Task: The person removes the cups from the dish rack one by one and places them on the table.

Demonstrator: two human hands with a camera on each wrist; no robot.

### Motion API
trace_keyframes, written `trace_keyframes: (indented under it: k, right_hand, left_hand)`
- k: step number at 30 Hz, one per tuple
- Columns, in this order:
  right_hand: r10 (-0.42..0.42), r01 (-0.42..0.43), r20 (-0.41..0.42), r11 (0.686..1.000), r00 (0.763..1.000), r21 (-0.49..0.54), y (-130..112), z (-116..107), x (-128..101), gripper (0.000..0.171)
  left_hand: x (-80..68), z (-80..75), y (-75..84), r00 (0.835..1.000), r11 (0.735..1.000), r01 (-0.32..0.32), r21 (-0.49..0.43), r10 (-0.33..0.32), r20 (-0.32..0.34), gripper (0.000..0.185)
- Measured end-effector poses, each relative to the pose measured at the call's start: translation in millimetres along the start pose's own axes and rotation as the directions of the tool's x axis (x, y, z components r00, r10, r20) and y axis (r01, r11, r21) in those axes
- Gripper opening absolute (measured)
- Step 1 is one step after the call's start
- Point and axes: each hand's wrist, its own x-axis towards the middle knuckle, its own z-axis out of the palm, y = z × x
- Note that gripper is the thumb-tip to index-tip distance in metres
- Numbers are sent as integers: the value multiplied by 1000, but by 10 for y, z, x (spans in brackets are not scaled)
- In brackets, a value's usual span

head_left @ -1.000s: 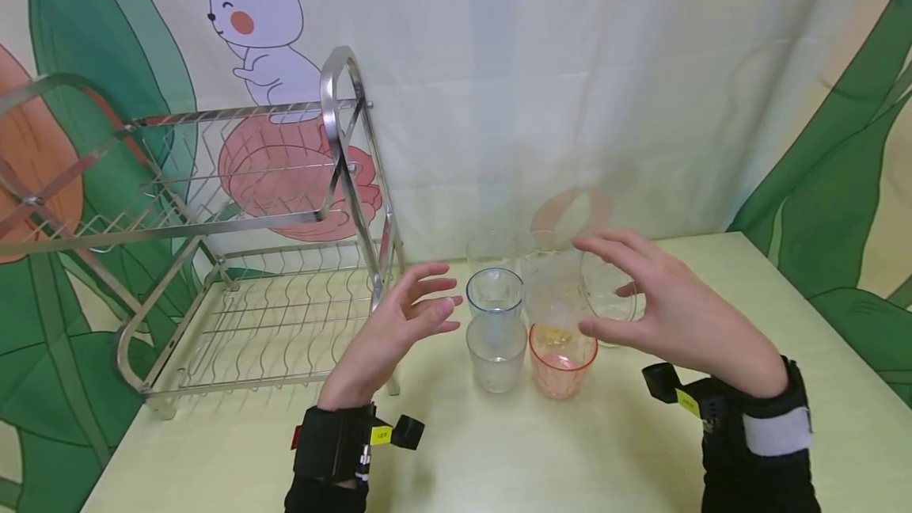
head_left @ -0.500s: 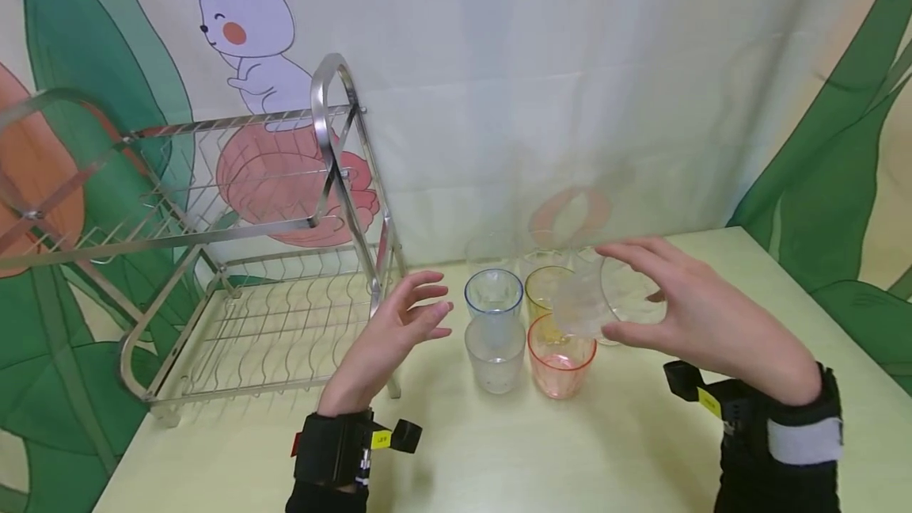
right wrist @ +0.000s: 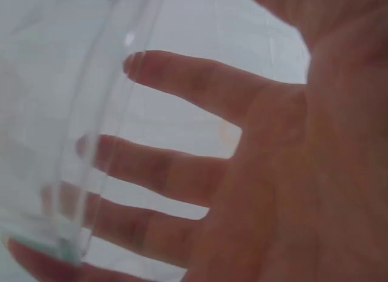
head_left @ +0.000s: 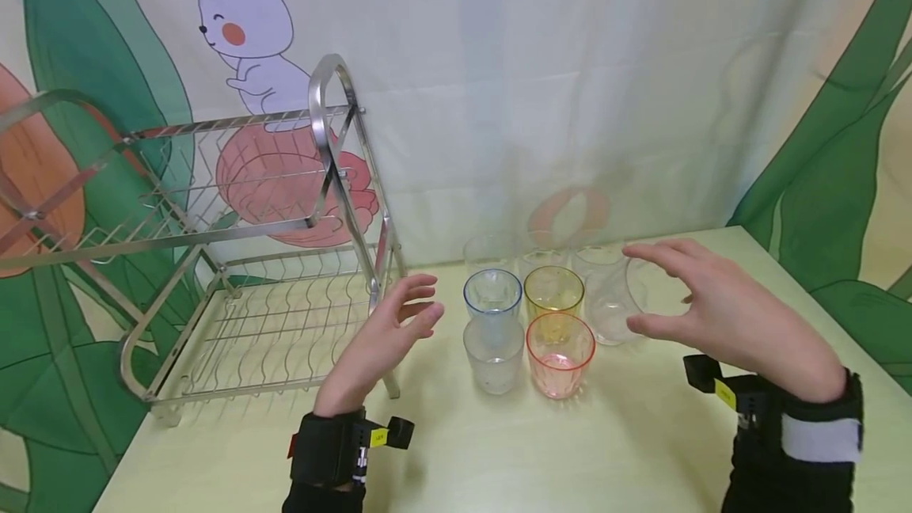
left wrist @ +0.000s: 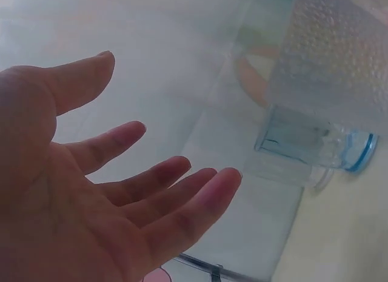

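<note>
In the head view my right hand [head_left: 727, 311] holds a clear tumbler [head_left: 607, 309] tilted on its side, thumb and fingers spread across its rim. The right wrist view shows fingers [right wrist: 176, 173] along the clear rim [right wrist: 91, 142]. My left hand [head_left: 381, 343] hovers between the rack and the tumblers, fingers loosely bent, palm bare in the left wrist view. Beside the held tumbler stand a yellow-rimmed tumbler [head_left: 554, 291] and a red-rimmed tumbler [head_left: 560, 366]. Left of those are a blue-rimmed tumbler [head_left: 493, 291] and a frosted clear tumbler [head_left: 495, 359].
A two-tier metal dish rack [head_left: 285, 323] stands on the left of the pale table [head_left: 513, 457]. Several clear tumblers form the back row, among them a clear tumbler [head_left: 490, 250] near the printed curtain [head_left: 641, 101].
My right hand has moved to the right with the clear tumbler, uncovering the yellow-rimmed tumbler. The left hand has shifted slightly left.
</note>
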Motion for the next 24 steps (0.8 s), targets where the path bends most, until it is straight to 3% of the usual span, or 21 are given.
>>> trace_keyframes:
  k: [5,12,24]
  right_hand:
    - [94,-91,80,995,992,-39,35,37,33,77]
    - [121,-116,127,992,984,-48,96,142,130,75]
    - [185,-180,243,983,952,-43,199,396,151,75]
  left_hand:
    - [18,50,-23,1000,994,26,102,-24,-17,51]
    - [45,105,-20,998,962,-56,269,59,-3,55]
    - [22,193,-14,999,930,-38,366,42,-3,53]
